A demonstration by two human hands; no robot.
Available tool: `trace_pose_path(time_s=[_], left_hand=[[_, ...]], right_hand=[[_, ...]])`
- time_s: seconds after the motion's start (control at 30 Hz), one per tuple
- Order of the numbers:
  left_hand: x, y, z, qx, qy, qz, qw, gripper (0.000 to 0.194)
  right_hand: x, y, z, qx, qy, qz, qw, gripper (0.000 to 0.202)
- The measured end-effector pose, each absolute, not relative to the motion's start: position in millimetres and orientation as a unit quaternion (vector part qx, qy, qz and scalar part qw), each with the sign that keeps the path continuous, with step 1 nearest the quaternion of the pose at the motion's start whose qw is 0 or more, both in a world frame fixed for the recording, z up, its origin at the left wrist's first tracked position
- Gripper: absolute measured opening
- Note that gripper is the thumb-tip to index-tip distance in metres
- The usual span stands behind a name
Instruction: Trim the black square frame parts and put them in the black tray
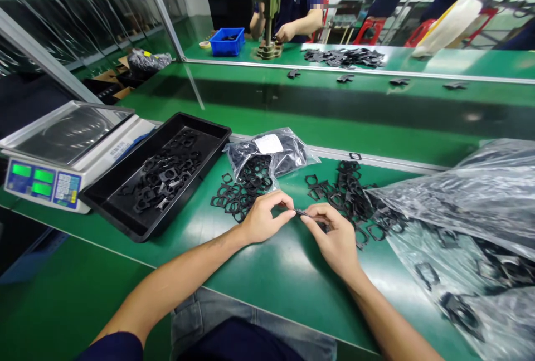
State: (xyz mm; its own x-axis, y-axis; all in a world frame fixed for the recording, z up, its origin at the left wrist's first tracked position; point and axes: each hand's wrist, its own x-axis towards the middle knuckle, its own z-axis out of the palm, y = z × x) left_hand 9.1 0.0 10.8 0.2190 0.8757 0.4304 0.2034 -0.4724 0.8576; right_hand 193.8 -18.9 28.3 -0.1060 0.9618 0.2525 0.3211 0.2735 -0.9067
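Between the fingertips of both hands is a small black plastic part, seen nearly edge-on and partly covered by the fingers. My left hand pinches its left end, and my right hand grips the right end. Just beyond my left hand lies a pile of thin black rings, spilling from a clear plastic bag with a white label. Behind my right hand spreads a heap of black square-framed parts, reaching toward a large clear bag at the right.
A black tray holding several black parts sits at left, beside a digital scale. Across a metal rail, black hooked pieces lie on the green belt. A co-worker's hand is at a press near a blue bin.
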Motion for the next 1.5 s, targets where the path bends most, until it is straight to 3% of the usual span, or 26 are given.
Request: trace_pose_path(time_s=[0.13,0.27,0.37,0.53,0.63,0.8,0.9,1.03,1.5], left_hand=[[10.0,-1.0,11.3,0.706,0.385,0.492,0.335,0.009],[9.8,-1.1,9.8,0.700,0.374,0.513,0.326,0.006],[9.3,-0.9,7.7,0.729,0.335,0.522,0.291,0.015],[8.8,-0.7,2.0,0.761,0.311,0.526,0.218,0.011],[8.2,0.0,1.2,0.755,0.324,0.529,0.211,0.010],[6.8,1.7,5.3,0.726,0.361,0.535,0.238,0.010],[6.9,1.5,7.1,0.720,0.376,0.527,0.251,0.011],[9.0,-0.2,7.6,0.717,0.376,0.521,0.272,0.014],[9.6,0.6,11.7,0.682,0.383,0.517,0.348,0.022]], right_hand=[[193.6,-20.4,26.5,-0.499,-0.662,0.342,0.441,0.028],[194.3,-18.3,28.2,-0.499,-0.570,0.476,0.446,0.032],[193.9,-15.2,32.5,-0.481,-0.470,0.583,0.455,0.038],[193.7,-12.8,33.2,-0.479,-0.418,0.638,0.435,0.043],[194.3,-13.9,29.4,-0.491,-0.486,0.581,0.430,0.035],[194.0,-20.2,29.0,-0.476,-0.663,0.352,0.458,0.011],[193.3,-23.4,30.5,-0.446,-0.710,0.306,0.450,0.007],[193.6,-23.9,29.7,-0.456,-0.706,0.296,0.453,0.003],[194.2,-24.5,27.9,-0.488,-0.659,0.367,0.440,0.024]])
